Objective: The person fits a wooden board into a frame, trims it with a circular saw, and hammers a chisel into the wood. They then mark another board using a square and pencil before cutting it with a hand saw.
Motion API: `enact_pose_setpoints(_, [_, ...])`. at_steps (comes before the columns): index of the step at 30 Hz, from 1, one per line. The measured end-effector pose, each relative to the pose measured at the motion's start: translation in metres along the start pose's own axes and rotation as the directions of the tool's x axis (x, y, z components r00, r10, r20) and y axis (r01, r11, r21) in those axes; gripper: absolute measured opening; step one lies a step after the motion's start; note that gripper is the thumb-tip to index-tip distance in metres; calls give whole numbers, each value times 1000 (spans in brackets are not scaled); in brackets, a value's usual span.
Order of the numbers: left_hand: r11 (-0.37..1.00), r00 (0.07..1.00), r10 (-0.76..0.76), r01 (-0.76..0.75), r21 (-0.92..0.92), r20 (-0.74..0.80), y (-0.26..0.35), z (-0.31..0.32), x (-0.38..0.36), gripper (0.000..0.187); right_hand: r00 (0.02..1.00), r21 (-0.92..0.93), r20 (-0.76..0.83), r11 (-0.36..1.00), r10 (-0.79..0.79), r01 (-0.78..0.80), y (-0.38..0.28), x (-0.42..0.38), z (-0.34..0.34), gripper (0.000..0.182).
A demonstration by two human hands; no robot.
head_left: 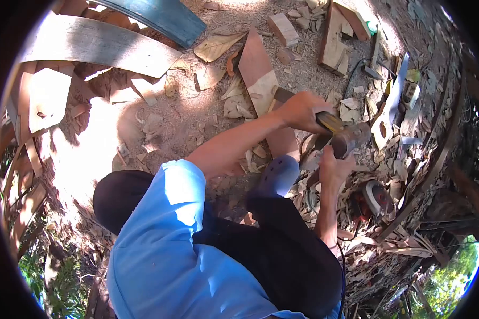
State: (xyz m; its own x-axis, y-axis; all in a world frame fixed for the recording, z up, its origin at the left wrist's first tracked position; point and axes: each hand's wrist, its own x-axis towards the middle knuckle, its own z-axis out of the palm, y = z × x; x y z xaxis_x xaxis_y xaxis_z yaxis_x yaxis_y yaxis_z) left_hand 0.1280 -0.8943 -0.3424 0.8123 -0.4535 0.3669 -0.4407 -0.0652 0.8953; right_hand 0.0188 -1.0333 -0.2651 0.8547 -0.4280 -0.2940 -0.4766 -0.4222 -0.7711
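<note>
My left hand point(302, 111) is closed around part of a yellow and black power tool point(332, 123). A dark flat piece point(283, 95) sticks out past its knuckles. On the tool's round dark end point(341, 144) my right hand point(335, 167) is wrapped, nearer my body. Below the left hand lies a long reddish-brown and pale board point(262, 87), which passes under the wrist and reaches toward my shoe point(282, 173). The tool's underside and its contact with the board are hidden.
Wood chips cover the ground. Curved planks point(98, 47) lie at upper left, with a blue-grey one point(162, 18) above. A small block point(283, 29) and a thick wood piece point(335, 42) lie beyond. At right are a handsaw point(396, 90) and a red-and-grey tool point(375, 199).
</note>
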Motion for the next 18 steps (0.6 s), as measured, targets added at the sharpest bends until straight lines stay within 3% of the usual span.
enact_pose_setpoints(2, [998,999,43,-43,34,5,-8,-7,-1,35,989,-36,28,989,-142,143,-20,10,-16,26])
enact_pose_setpoints(3, [999,1000,-8,9,-44,10,-5,-9,1,36,985,-48,31,984,-172,173,-22,2,-22,24])
enact_pose_setpoints(6, [975,996,-84,90,205,-36,13,-16,-3,39,997,276,-68,961,21,-1,-16,20,-39,16])
enact_pose_setpoints(7, [890,969,-245,210,404,37,31,-30,-2,41,995,199,-93,979,-28,46,-16,38,-38,13])
enact_pose_setpoints(9, [765,907,-422,357,535,-2,35,-61,-16,45,999,-26,-12,999,33,-33,-18,74,-36,16])
enact_pose_setpoints(10, [714,882,-464,430,552,-87,45,-82,-19,50,992,-308,45,942,-122,130,-2,102,-27,28])
enact_pose_setpoints(11, [667,827,-556,504,550,-84,38,-102,-28,57,979,-342,201,939,27,44,-21,118,-14,38])
enact_pose_setpoints(13, [533,707,-696,628,566,-129,21,-132,-53,62,956,-521,188,803,-224,291,12,168,40,37])
enact_pose_setpoints(15, [424,644,-741,668,612,-190,8,-152,-89,63,964,-569,211,781,-162,256,4,182,79,40])
enact_pose_setpoints(18, [263,525,-810,724,638,-262,4,-174,-144,65,886,-520,129,730,-445,443,14,186,111,46])
